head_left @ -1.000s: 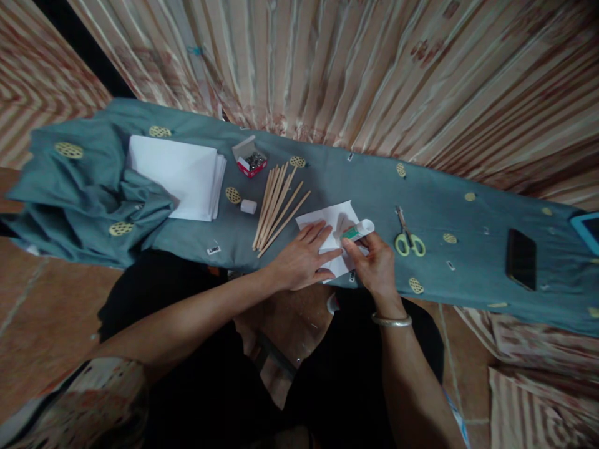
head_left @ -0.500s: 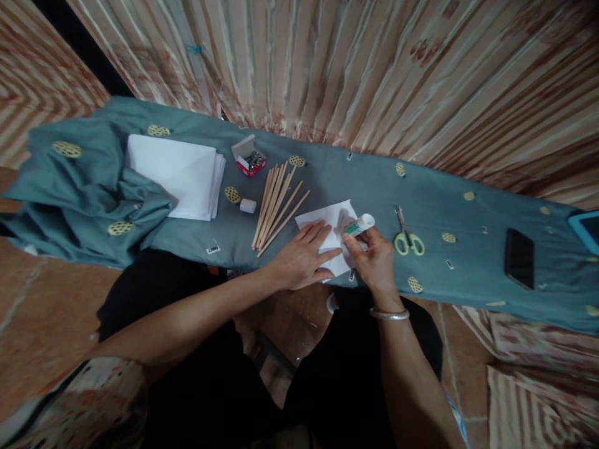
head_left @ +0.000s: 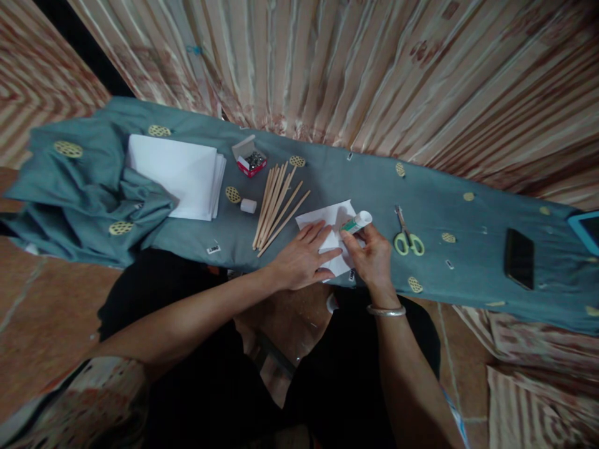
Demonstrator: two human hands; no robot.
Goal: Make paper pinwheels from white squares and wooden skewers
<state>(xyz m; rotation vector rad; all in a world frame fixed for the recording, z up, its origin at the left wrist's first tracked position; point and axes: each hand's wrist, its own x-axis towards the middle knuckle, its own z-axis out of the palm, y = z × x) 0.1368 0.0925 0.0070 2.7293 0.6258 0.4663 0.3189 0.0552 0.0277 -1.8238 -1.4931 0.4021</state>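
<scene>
My left hand (head_left: 306,257) lies flat with its fingers spread, pressing a piece of white paper (head_left: 337,265) onto the cloth. Wrapped around a white and green glue stick (head_left: 358,222), my right hand (head_left: 373,254) is closed just over the right part of that paper. The glue stick is tilted, its lower end towards the paper; whether it touches is hidden by the fingers. Left of the paper lie several thin wooden sticks (head_left: 276,209). Green-handled scissors (head_left: 408,240) rest to the right of my right hand.
A stack of white paper (head_left: 173,174) lies at the left. Near it stand an open red box (head_left: 251,161) of small metal pieces and a small white cap (head_left: 248,206). A dark phone (head_left: 519,259) and a blue-edged object (head_left: 587,227) are at the right. Curtains hang behind the cloth-covered surface (head_left: 449,193).
My right hand has shifted slightly left with the glue stick over the paper. The left hand has stayed in place on the paper.
</scene>
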